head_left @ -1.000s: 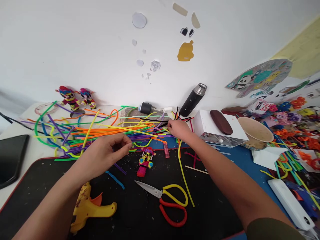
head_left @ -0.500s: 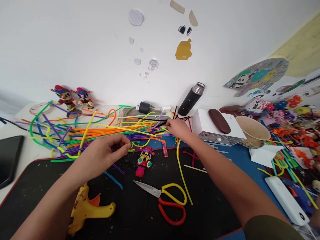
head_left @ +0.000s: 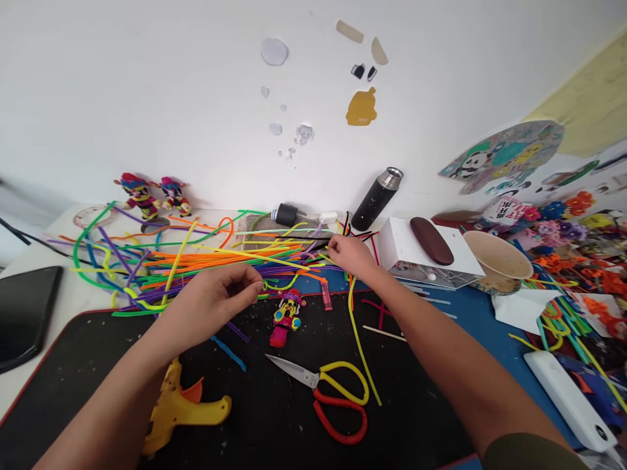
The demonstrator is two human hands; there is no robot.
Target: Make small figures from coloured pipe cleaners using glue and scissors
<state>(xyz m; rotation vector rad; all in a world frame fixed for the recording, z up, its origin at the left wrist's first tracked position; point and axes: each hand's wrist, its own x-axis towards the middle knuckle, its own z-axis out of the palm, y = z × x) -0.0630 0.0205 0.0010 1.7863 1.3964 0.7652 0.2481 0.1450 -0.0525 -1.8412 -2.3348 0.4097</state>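
Observation:
A heap of coloured pipe cleaners (head_left: 206,258) lies across the back of the desk. My right hand (head_left: 351,254) reaches into its right end, fingers pinched on a strand there; which strand I cannot make out. My left hand (head_left: 213,303) hovers over the front edge of the heap, thumb and fingertips pressed together; whatever they hold is too small to see. Between my hands a small pipe-cleaner figure (head_left: 287,316) lies on the black mat (head_left: 73,372).
Yellow-and-red scissors (head_left: 333,391) and a yellow glue gun (head_left: 183,408) lie on the mat near me. A black flask (head_left: 377,199), white box (head_left: 431,258), paper bowl (head_left: 497,261) and craft flowers (head_left: 578,261) fill the right. A dark tablet (head_left: 24,313) sits left.
Both hands stay almost where they were; only the head camera has shifted slightly, moving the scene a little in the picture.

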